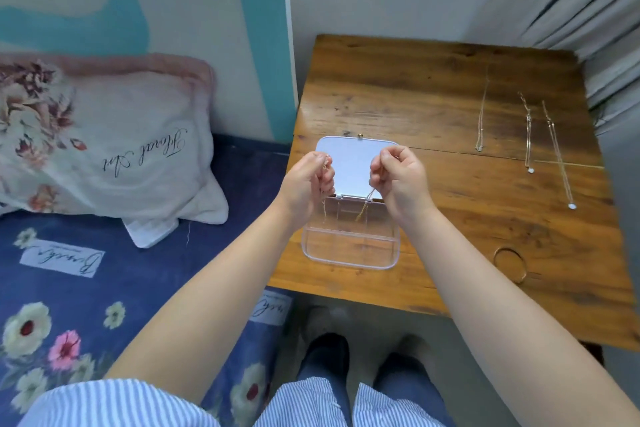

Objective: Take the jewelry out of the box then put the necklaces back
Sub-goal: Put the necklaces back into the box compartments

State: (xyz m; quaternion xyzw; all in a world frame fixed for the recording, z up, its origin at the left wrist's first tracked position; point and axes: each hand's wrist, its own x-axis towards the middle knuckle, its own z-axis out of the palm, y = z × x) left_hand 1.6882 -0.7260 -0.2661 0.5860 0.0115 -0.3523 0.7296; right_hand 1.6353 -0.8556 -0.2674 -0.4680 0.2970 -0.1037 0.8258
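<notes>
A clear plastic jewelry box [349, 250] stands open on the wooden table [415, 97], its lid [349, 163] laid back flat. My left hand [306, 184] and my right hand [398, 177] hover just above the box, each pinching an end of a thin gold necklace [363, 210] whose chain hangs down into the rear compartments. Three more necklaces lie stretched out on the table's right side: one plain chain [481, 121] and two with pale pendants [528, 139] [559, 163]. A gold bangle [510, 263] rests near the front right.
A bed with a blue floral sheet [86, 288] and a floral pillow [104, 149] lies to the left of the table. Grey curtains [588, 10] hang at the back right. My dark shoes [329, 354] stand on the floor below the table's front edge.
</notes>
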